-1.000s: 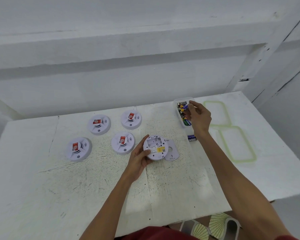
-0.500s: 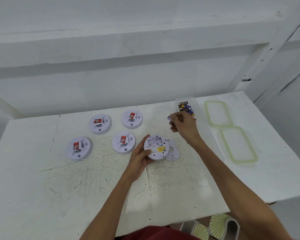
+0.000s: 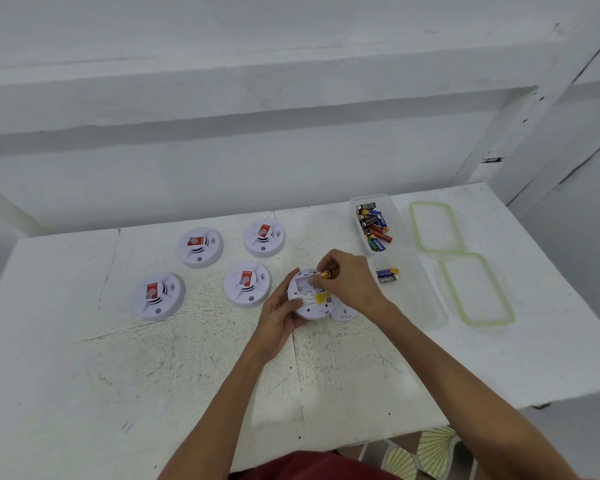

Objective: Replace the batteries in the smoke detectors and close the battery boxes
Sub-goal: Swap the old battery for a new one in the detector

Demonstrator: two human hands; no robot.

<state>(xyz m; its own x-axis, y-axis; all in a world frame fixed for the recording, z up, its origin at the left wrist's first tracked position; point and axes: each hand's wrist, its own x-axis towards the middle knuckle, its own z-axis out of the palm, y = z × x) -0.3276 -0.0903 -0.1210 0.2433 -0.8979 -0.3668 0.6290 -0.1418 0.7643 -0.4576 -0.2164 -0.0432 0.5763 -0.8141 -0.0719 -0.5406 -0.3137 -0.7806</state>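
Two clear tubs, far right: far tub (image 3: 395,216) holds a battery heap (image 3: 373,225); near tub (image 3: 418,299), a loose pair (image 3: 387,275). Centre: your left hand (image 3: 278,317) grips the open detector (image 3: 309,301), fingers curled round its rim; right hand (image 3: 350,285) pinches a battery (image 3: 326,274) over its bay. Four detectors (image 3: 246,285) sit left. Lids (image 3: 477,289) lie by the right edge. Wide table (image 3: 187,375) stretch between detectors and near edge.

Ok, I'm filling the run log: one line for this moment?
left hand: holds upturned detector | right hand: pinches battery at its open bay | cover: beside detector
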